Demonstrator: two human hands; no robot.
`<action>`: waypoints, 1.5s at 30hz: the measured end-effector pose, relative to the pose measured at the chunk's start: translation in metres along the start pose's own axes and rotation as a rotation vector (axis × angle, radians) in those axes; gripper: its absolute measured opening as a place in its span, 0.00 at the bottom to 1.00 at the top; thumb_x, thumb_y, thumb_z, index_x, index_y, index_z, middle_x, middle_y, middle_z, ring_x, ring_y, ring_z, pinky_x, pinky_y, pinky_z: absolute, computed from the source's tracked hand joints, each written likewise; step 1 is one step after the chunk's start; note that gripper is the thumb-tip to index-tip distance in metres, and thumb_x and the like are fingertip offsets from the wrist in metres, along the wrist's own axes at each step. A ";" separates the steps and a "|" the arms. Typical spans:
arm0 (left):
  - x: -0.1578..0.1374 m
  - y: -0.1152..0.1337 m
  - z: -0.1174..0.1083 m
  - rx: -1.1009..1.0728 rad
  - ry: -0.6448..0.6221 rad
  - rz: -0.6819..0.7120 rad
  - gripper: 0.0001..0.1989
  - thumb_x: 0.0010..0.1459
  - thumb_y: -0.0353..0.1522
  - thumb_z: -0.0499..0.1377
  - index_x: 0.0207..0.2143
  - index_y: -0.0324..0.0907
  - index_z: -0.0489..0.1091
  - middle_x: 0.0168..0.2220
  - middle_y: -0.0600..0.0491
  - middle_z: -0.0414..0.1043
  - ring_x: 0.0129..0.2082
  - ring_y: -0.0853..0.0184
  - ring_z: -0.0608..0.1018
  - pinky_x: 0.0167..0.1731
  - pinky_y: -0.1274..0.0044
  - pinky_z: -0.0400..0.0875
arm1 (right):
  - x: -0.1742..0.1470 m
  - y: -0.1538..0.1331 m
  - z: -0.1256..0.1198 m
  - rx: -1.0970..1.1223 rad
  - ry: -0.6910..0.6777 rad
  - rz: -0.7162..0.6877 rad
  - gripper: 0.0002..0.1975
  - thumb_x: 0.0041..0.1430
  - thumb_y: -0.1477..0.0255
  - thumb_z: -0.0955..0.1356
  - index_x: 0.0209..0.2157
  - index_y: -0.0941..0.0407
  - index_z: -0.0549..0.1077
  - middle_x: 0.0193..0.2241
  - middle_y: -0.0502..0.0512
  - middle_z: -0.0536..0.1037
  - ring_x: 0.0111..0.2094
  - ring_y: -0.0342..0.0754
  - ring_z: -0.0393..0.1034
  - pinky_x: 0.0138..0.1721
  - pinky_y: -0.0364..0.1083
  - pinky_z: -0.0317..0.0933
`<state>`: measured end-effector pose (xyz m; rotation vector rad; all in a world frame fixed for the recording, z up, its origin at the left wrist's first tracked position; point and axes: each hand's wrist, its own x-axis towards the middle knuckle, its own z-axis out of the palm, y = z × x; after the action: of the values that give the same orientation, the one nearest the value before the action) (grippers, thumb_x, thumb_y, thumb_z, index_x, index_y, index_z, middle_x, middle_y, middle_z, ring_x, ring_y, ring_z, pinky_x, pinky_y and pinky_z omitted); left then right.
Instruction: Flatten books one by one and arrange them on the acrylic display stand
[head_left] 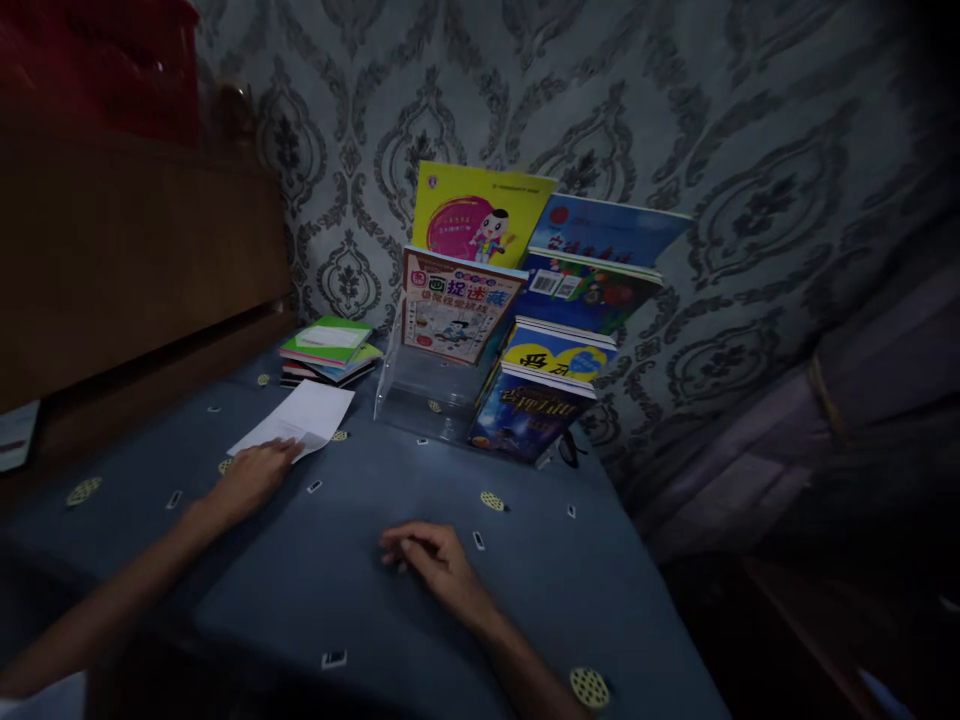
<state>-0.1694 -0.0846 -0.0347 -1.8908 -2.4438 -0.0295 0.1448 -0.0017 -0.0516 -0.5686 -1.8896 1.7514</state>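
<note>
My left hand (259,475) is at the near edge of a white paper booklet (319,402), its fingers over the top of the paper and its thumb hidden. The booklet lies at a slant on the table, in front of a small stack of books (324,345) with a green one on top. My right hand (435,560) is low over the middle of the tablecloth, fingers loosely curled and thumb apart, with nothing in it. Beyond both hands stands a clear tiered book rack (424,390), holding a brown-bordered picture book (457,315) and a dark blue book (525,415).
Higher on the rack are a yellow book (480,210), a light blue book (607,225) and others. Dark glasses (571,450) lie by the rack's right side. A wooden cabinet (135,250) borders the blue patterned tablecloth (405,640) on the left; patterned wallpaper is behind.
</note>
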 end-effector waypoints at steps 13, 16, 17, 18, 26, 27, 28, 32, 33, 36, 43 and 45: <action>-0.058 0.047 -0.014 -0.582 -0.189 0.733 0.21 0.69 0.28 0.46 0.57 0.50 0.70 0.63 0.53 0.67 0.68 0.66 0.60 0.69 0.62 0.43 | -0.010 -0.014 0.002 -0.359 0.099 -0.382 0.15 0.66 0.71 0.63 0.47 0.53 0.79 0.43 0.57 0.83 0.46 0.50 0.77 0.50 0.50 0.69; -0.042 0.050 -0.015 -0.614 -0.237 0.728 0.21 0.69 0.26 0.45 0.54 0.49 0.73 0.63 0.53 0.67 0.70 0.66 0.55 0.69 0.59 0.40 | -0.011 -0.016 0.009 -0.530 0.024 -0.334 0.20 0.67 0.74 0.61 0.57 0.53 0.72 0.56 0.58 0.76 0.59 0.50 0.69 0.61 0.55 0.62; -0.038 0.051 -0.015 -0.618 -0.245 0.719 0.22 0.68 0.25 0.44 0.53 0.49 0.74 0.63 0.54 0.66 0.70 0.65 0.55 0.69 0.59 0.40 | -0.010 -0.016 0.012 -0.594 -0.008 -0.298 0.22 0.67 0.73 0.60 0.61 0.54 0.68 0.60 0.59 0.73 0.62 0.50 0.64 0.63 0.55 0.59; -0.035 0.052 -0.016 -0.619 -0.252 0.711 0.23 0.68 0.25 0.44 0.52 0.49 0.74 0.64 0.54 0.66 0.70 0.65 0.55 0.69 0.59 0.41 | -0.008 -0.015 0.015 -0.660 -0.045 -0.265 0.24 0.68 0.73 0.59 0.64 0.57 0.64 0.63 0.61 0.68 0.65 0.51 0.60 0.65 0.56 0.56; -0.027 0.059 -0.027 -0.589 -0.362 0.674 0.23 0.64 0.23 0.48 0.51 0.52 0.76 0.63 0.56 0.67 0.69 0.64 0.58 0.68 0.59 0.46 | 0.024 -0.013 0.019 -1.010 -0.161 -0.112 0.29 0.71 0.67 0.59 0.67 0.68 0.56 0.68 0.70 0.57 0.71 0.54 0.46 0.70 0.55 0.42; -0.027 0.059 -0.029 -0.601 -0.370 0.676 0.23 0.65 0.24 0.48 0.51 0.52 0.76 0.63 0.55 0.67 0.69 0.64 0.58 0.68 0.60 0.45 | 0.027 -0.011 0.014 -1.044 -0.126 -0.074 0.29 0.71 0.66 0.60 0.66 0.70 0.57 0.68 0.71 0.57 0.71 0.55 0.46 0.70 0.55 0.41; -0.027 0.059 -0.029 -0.615 -0.374 0.678 0.22 0.66 0.25 0.47 0.51 0.51 0.76 0.63 0.55 0.66 0.69 0.63 0.57 0.68 0.60 0.45 | 0.028 -0.009 0.008 -1.078 -0.083 -0.031 0.30 0.70 0.66 0.60 0.66 0.70 0.57 0.68 0.72 0.56 0.71 0.56 0.46 0.70 0.56 0.41; -0.029 0.053 -0.031 -0.642 -0.364 0.701 0.19 0.69 0.31 0.48 0.53 0.50 0.75 0.64 0.53 0.65 0.70 0.61 0.56 0.69 0.58 0.43 | 0.021 0.002 -0.020 -1.181 0.106 0.079 0.30 0.70 0.65 0.60 0.66 0.69 0.59 0.67 0.72 0.57 0.70 0.58 0.48 0.69 0.60 0.44; -0.031 0.051 -0.031 -0.625 -0.382 0.705 0.18 0.69 0.33 0.50 0.55 0.51 0.74 0.65 0.54 0.63 0.70 0.60 0.55 0.68 0.57 0.42 | 0.017 0.006 -0.027 -1.195 0.143 0.075 0.29 0.70 0.66 0.60 0.65 0.69 0.60 0.67 0.71 0.58 0.70 0.58 0.49 0.69 0.59 0.45; -0.037 0.048 -0.032 -0.527 -0.446 0.709 0.22 0.66 0.42 0.57 0.62 0.56 0.66 0.70 0.53 0.53 0.71 0.55 0.50 0.68 0.54 0.40 | 0.009 0.019 -0.040 -1.238 0.175 0.013 0.28 0.70 0.65 0.58 0.65 0.67 0.62 0.66 0.70 0.61 0.69 0.57 0.52 0.68 0.60 0.47; -0.037 0.078 -0.013 -0.355 -0.316 0.674 0.34 0.68 0.51 0.50 0.70 0.46 0.52 0.72 0.43 0.43 0.72 0.52 0.45 0.68 0.57 0.44 | 0.009 0.038 -0.044 -1.304 0.249 -0.086 0.27 0.71 0.64 0.57 0.64 0.63 0.64 0.65 0.68 0.64 0.67 0.56 0.57 0.66 0.60 0.52; -0.027 0.092 -0.002 -0.341 -0.262 0.652 0.35 0.69 0.50 0.48 0.70 0.43 0.50 0.72 0.41 0.41 0.72 0.53 0.43 0.68 0.59 0.43 | 0.009 0.039 -0.045 -1.308 0.240 -0.088 0.27 0.71 0.64 0.57 0.64 0.63 0.65 0.64 0.68 0.65 0.66 0.57 0.58 0.66 0.61 0.53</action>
<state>-0.0736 -0.0877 -0.0361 -2.9195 -1.9114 -0.1918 0.1645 0.0428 -0.0872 -1.0169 -2.5995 0.1448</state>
